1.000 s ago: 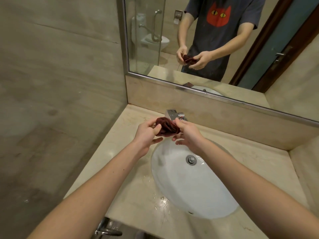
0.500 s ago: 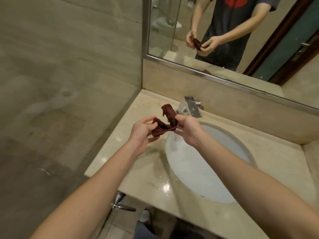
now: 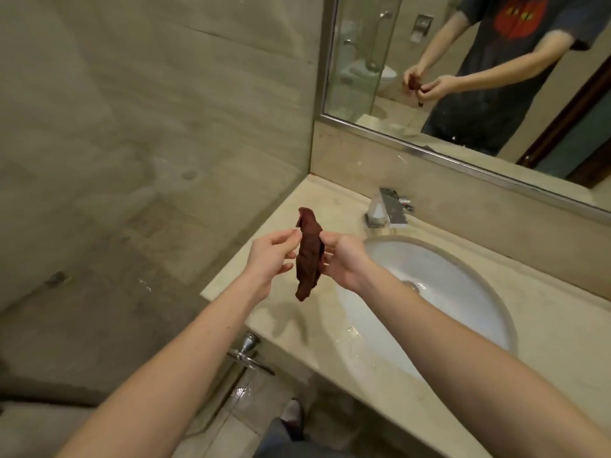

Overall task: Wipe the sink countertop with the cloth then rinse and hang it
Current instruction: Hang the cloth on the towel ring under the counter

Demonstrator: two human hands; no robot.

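- Since half a second ago, my view has swung left, my hands have drifted left off the basin to sit over the counter's left part, and the cloth (image 3: 309, 254), then bunched and stretched between both hands, now hangs as one long twisted strip.
- Left wall: beige stone wall (image 3: 148, 110), bare surface, blotchy marks.
- My left hand (image 3: 269, 259) is beside the cloth; thumb and fingers are loosely curled and apart. Its thumb tip is at the cloth's upper edge, but whether it actually grips I cannot tell.
- Cloth: dark red-brown, held in the air above the countertop (image 3: 251, 289), upper end standing above my hands, lower end dangling free, clear of the stone.
- My right hand (image 3: 345, 259) is clamped on the cloth's middle, thumb on the near side, fingers wrapped behind.
- Below the counter edge: a chrome valve (image 3: 248, 350) and wet floor tiles.
- Faucet (image 3: 386, 209): chrome, square, at the back edge behind the basin.
- Sink basin (image 3: 446, 292): white oval, set into the counter, right of my hands; water droplets on its near rim.
- Mirror (image 3: 380, 77): above the backsplash, reflecting the same grip.
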